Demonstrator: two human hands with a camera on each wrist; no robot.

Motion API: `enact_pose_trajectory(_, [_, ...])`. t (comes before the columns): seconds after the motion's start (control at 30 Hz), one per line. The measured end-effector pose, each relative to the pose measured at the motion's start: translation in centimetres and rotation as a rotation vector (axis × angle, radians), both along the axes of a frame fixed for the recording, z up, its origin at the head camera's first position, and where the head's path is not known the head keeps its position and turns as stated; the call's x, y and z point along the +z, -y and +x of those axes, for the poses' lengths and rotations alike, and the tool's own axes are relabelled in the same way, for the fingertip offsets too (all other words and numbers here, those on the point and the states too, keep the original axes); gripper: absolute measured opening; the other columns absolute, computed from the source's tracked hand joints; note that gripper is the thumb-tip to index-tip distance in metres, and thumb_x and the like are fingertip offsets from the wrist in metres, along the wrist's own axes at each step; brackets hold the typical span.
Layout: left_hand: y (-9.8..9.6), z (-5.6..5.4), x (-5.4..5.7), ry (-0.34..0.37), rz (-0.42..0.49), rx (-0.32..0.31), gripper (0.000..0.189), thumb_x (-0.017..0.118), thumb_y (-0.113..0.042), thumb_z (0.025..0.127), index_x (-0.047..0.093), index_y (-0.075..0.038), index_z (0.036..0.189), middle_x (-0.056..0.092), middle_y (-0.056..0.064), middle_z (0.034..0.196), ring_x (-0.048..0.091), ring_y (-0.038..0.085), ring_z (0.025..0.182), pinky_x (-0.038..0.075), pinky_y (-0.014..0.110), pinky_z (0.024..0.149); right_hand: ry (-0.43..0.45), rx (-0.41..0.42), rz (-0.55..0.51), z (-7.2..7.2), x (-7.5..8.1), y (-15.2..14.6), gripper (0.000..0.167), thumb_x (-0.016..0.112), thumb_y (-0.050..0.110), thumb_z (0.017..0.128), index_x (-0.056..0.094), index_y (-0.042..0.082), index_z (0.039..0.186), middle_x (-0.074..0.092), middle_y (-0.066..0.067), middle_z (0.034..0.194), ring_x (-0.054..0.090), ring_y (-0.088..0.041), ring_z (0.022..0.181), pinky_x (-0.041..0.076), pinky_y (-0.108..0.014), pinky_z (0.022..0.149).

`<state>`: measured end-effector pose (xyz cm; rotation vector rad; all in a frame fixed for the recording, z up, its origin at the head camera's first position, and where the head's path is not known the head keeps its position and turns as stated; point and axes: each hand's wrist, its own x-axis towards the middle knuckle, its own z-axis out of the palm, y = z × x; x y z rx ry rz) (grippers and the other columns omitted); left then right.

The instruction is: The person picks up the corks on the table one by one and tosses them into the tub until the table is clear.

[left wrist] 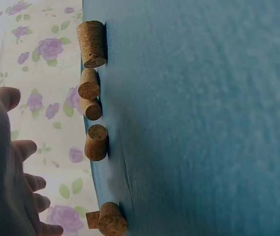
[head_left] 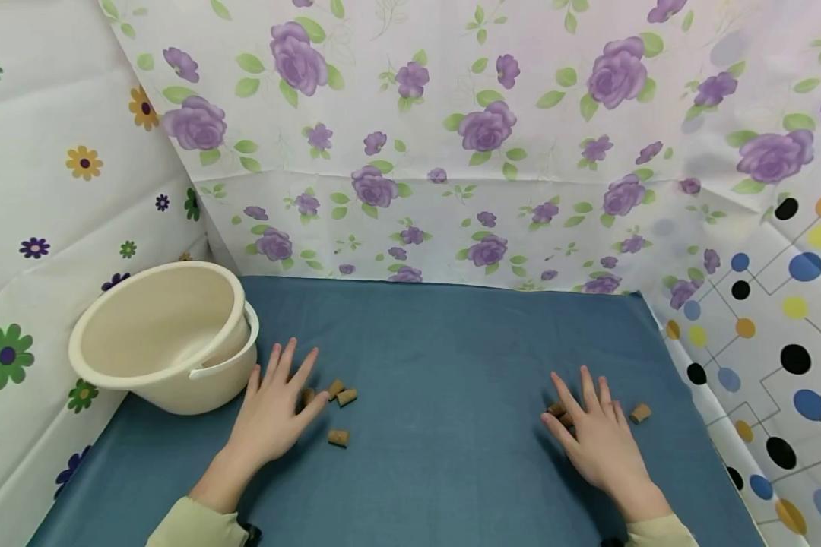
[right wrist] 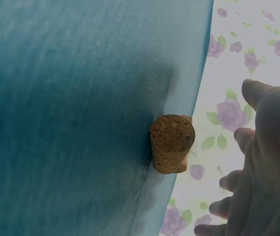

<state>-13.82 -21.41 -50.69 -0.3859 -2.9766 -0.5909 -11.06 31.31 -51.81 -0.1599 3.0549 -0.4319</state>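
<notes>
Resting flat on the blue table point(head_left: 451, 365), my left hand point(head_left: 274, 414) has its fingers spread and released, holding nothing; its fingertips touch one cork point(head_left: 308, 396) of a small cluster just to their right. Two more point(head_left: 342, 395) lie beside it on their sides, long axes running left to right, and another cork point(head_left: 338, 437) lies nearer me. My right hand point(head_left: 598, 441) is likewise flat and relaxed, fingertips over a few corks point(head_left: 557, 412), with one cork point(head_left: 640, 412) just right of it. A cream bucket point(head_left: 167, 334) tilts at far left. I read no writing anywhere.
</notes>
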Motion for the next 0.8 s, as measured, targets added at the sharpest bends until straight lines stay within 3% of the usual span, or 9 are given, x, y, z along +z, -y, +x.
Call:
enact_pose_trajectory(0.27, [0.7, 1.0, 0.9, -0.125, 0.074, 0.000, 0.066, 0.061, -0.044, 0.109, 0.045, -0.012, 0.165, 0.034, 0.021, 0.171, 0.036, 0.046, 0.154, 0.031, 0.070, 0.117, -0.042, 0.020, -0.014, 0.6, 0.7, -0.3, 0.076, 0.054, 0.060, 0.108, 0.035, 0.021, 0.170, 0.017, -0.031, 0.173, 0.016, -0.060, 0.155, 0.022, -0.077, 0.116])
enact_pose_trajectory(0.4, [1.1, 1.9, 1.6, -0.205, 0.156, 0.011, 0.055, 0.063, -0.037, 0.110, 0.057, -0.009, 0.157, 0.047, 0.019, 0.163, 0.063, 0.042, 0.128, 0.052, 0.062, 0.096, -0.070, 0.024, -0.014, 1.0, 1.1, -0.5, 0.069, 0.056, 0.056, 0.109, 0.048, 0.014, 0.163, 0.030, -0.030, 0.169, 0.027, -0.059, 0.152, 0.031, -0.075, 0.113])
enact_pose_trajectory(0.5, [1.4, 2.5, 2.4, -0.223, 0.203, 0.036, 0.049, 0.061, -0.036, 0.111, 0.062, -0.009, 0.152, 0.053, 0.016, 0.160, 0.070, 0.036, 0.113, 0.056, 0.055, 0.081, -0.084, 0.020, -0.012, 1.3, 1.5, -0.6, 0.064, 0.056, 0.054, 0.110, 0.057, 0.011, 0.157, 0.039, -0.029, 0.165, 0.034, -0.056, 0.150, 0.038, -0.075, 0.108])
enact_pose_trajectory(0.6, [1.8, 3.1, 3.2, -0.208, 0.236, 0.062, 0.044, 0.059, -0.035, 0.112, 0.067, -0.010, 0.148, 0.057, 0.013, 0.157, 0.072, 0.034, 0.109, 0.056, 0.054, 0.077, -0.079, 0.007, -0.013, 1.6, 1.8, -0.7, 0.061, 0.056, 0.054, 0.110, 0.062, 0.012, 0.153, 0.046, -0.028, 0.161, 0.042, -0.054, 0.146, 0.046, -0.073, 0.099])
enact_pose_trajectory(0.73, [2.7, 3.9, 4.0, -0.221, 0.284, 0.086, 0.036, 0.061, -0.030, 0.111, 0.072, -0.012, 0.141, 0.065, 0.012, 0.148, 0.068, 0.039, 0.121, 0.055, 0.059, 0.083, -0.083, -0.023, -0.018, 1.9, 2.0, -0.8, 0.059, 0.057, 0.055, 0.109, 0.066, 0.013, 0.149, 0.053, -0.026, 0.156, 0.054, -0.051, 0.137, 0.054, -0.069, 0.087])
enact_pose_trajectory(0.8, [3.2, 4.4, 4.3, -0.251, 0.306, 0.101, 0.032, 0.063, -0.026, 0.110, 0.074, -0.014, 0.138, 0.069, 0.010, 0.142, 0.068, 0.036, 0.122, 0.055, 0.053, 0.089, -0.090, -0.037, -0.025, 2.1, 2.0, -1.0, 0.058, 0.058, 0.055, 0.108, 0.068, 0.014, 0.147, 0.058, -0.024, 0.152, 0.062, -0.049, 0.128, 0.057, -0.065, 0.081])
